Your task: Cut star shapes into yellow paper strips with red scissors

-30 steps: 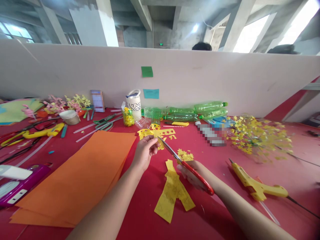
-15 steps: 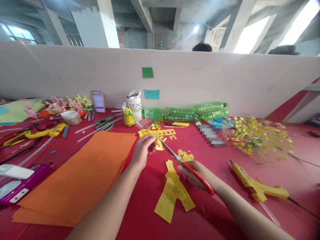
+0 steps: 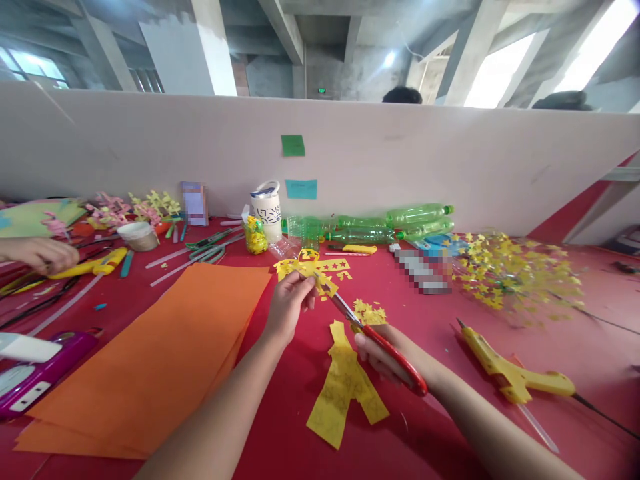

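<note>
Between its thumb and fingers, my left hand (image 3: 291,301) pinches a small piece of yellow paper (image 3: 326,285). My right hand (image 3: 387,350) is wrapped round red-handled scissors (image 3: 393,353), whose blades point up and left and meet the paper's edge. Just beyond the right hand is a small pile of cut yellow stars (image 3: 369,311). Nearer to me lie yellow paper strips (image 3: 337,393) with star outlines drawn on them. Behind my left hand are yellow scraps (image 3: 336,265) with star-shaped holes.
Orange sheets (image 3: 165,353) lie left, a yellow glue gun (image 3: 515,373) right. Green bottles (image 3: 367,235), a white cup (image 3: 267,212) and a yellow cutter (image 3: 359,249) stand or lie at the back. Another person's hand (image 3: 43,255) is at far left beside another glue gun (image 3: 93,265).
The yellow paper in my left hand has turned, and more of it shows beside the blades. Another person's hand has come in at the far left.
</note>
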`<state>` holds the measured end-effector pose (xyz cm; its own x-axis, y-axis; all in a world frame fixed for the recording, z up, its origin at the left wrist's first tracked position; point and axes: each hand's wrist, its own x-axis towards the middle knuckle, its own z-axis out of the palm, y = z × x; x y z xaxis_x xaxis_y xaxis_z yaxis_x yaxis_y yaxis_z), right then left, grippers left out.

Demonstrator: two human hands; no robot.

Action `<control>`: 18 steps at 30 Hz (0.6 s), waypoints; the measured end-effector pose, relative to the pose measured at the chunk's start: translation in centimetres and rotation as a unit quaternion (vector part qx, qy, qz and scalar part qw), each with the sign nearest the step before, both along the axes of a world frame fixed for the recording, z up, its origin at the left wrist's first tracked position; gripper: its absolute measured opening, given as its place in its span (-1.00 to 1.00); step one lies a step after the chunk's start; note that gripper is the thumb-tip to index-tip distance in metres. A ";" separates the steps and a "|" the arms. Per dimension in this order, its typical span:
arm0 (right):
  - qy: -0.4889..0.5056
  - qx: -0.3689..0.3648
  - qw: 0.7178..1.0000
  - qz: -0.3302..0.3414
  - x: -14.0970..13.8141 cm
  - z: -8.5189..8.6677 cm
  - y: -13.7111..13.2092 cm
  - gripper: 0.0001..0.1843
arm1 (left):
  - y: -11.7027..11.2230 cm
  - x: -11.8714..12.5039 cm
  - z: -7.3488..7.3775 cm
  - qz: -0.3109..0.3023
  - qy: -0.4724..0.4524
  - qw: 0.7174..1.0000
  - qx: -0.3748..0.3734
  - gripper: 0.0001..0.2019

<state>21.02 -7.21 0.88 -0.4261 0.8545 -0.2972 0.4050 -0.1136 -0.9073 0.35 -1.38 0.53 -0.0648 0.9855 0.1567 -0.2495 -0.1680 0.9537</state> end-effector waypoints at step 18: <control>0.040 -0.048 0.998 0.001 -1.1 0.1 -0.6 -0.45 | -0.7 0.8 -0.2 0.025 -0.024 0.999 0.002 -0.80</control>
